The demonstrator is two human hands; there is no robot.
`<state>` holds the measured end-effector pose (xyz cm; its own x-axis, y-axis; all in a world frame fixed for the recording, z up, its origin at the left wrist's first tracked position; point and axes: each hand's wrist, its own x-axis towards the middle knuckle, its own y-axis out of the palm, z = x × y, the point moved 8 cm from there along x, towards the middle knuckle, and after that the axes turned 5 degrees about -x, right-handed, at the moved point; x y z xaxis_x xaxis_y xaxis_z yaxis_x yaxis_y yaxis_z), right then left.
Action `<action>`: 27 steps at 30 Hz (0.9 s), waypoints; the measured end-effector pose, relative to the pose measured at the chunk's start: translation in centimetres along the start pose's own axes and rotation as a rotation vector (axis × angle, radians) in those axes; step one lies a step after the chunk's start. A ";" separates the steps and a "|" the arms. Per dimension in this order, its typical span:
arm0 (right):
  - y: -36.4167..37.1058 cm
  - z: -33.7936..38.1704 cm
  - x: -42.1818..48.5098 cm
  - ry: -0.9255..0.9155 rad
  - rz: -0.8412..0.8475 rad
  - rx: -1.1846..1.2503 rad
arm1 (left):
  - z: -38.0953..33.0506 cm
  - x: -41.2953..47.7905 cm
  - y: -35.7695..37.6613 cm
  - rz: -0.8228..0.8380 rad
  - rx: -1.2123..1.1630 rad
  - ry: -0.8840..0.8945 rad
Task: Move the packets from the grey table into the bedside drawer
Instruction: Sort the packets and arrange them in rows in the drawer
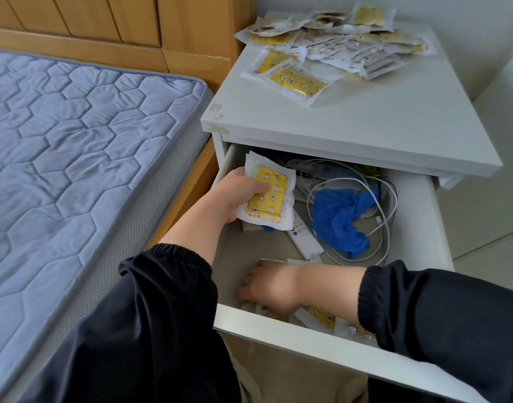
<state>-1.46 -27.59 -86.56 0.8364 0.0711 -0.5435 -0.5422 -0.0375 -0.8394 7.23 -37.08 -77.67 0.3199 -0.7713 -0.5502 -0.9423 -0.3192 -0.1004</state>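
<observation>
The bedside drawer (pixel 418 228) stands pulled out under the grey table (pixel 366 120). A pile of white-and-yellow packets (pixel 331 45) lies at the far end of the table top. My left hand (pixel 238 193) holds a small stack of yellow star-printed packets (pixel 267 196) over the drawer's left side. My right hand (pixel 267 283) reaches down into the drawer's front left corner, fingers resting on packets (pixel 319 315) lying there behind the drawer front. Whether those fingers grip one is hidden.
Inside the drawer lie a white cable (pixel 374 199), a crumpled blue glove (pixel 339 219) and a white remote (pixel 304 237). A bed with a blue quilted mattress (pixel 75 146) and wooden headboard (pixel 104 21) borders the left. Tiled floor shows on the right.
</observation>
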 end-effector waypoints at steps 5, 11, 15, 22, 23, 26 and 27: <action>-0.2 1.0 -0.1 -0.034 -0.071 -0.131 | 0.0 0.1 0.0 -0.003 0.017 0.000; -2.6 -1.6 -6.0 0.127 -0.164 0.249 | -0.3 0.2 0.0 0.010 0.031 0.046; -2.8 -7.2 -12.1 0.563 -0.251 0.660 | -0.6 0.0 0.4 0.029 0.085 0.076; -0.2 -13.2 -15.3 0.829 -0.751 1.954 | 0.3 -1.1 1.9 0.163 0.087 -0.014; -0.3 -12.9 -14.8 0.773 -0.732 2.009 | 0.6 -1.3 2.2 0.182 0.093 -0.030; -0.7 -12.1 -13.7 0.684 -0.717 2.085 | 1.0 -1.6 3.0 0.238 0.094 -0.042; -0.6 -12.0 -13.6 0.691 -0.725 2.100 | 1.1 -1.7 3.3 0.255 0.079 -0.042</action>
<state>-11.51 -40.53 -78.76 0.5085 -0.6473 -0.5678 0.8187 0.5678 0.0860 3.44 -36.24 -78.03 0.0682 -0.7975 -0.5994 -0.9972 -0.0720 -0.0177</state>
